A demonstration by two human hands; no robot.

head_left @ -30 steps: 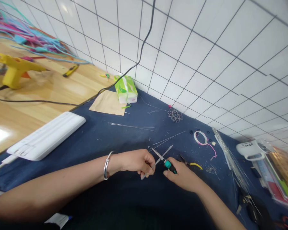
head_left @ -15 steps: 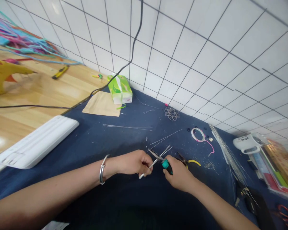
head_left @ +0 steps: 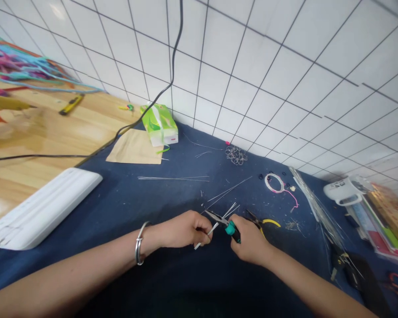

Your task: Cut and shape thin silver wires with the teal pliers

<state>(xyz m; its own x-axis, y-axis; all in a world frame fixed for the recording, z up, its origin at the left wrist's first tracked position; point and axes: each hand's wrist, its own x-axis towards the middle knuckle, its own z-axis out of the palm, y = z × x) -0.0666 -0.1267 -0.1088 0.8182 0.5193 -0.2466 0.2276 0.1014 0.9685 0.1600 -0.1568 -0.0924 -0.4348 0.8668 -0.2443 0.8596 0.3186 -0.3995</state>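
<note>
While the left hand (head_left: pixel 185 229) pinches a bundle of thin, stiff metal wires (head_left: pixel 215 225), its grip clamped on them, the right hand (head_left: pixel 252 243) has its grip clamped on teal-handled needle-nose pliers (head_left: pixel 226 224), whose slim steel jaws meet the wires. Both hover over the dark blue cloth (head_left: pixel 152 198) on the desk. Beyond the pliers lie loose straight wires (head_left: pixel 174 178); just beside them, yellow-handled cutters (head_left: pixel 263 221). Far beyond stands a glossy green tissue pack (head_left: pixel 159 124); its print is unreadable.
</note>
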